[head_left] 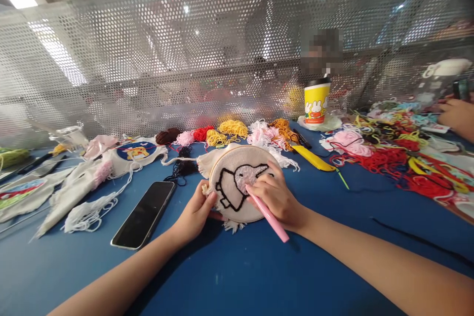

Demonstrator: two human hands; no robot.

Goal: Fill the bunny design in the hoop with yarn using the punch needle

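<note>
My left hand grips the left edge of a round embroidery hoop, thumb in front and fingers partly hidden behind. The hoop is tilted towards me. Stretched in it is off-white cloth bearing a black yarn outline of a figure, with a patch of pale pinkish loops at its upper part. Closed round a thick pink punch needle, my right hand rests over the right of the cloth. The tool's upper end is by the pale loops; its other end points down towards me. The exact tip is hard to make out.
A phone lies left of the hoop, near finished yarn pieces. Yarn bundles, a yellow cutter and a yellow cup stand beyond. Tangled red yarn and another person's hand are at right.
</note>
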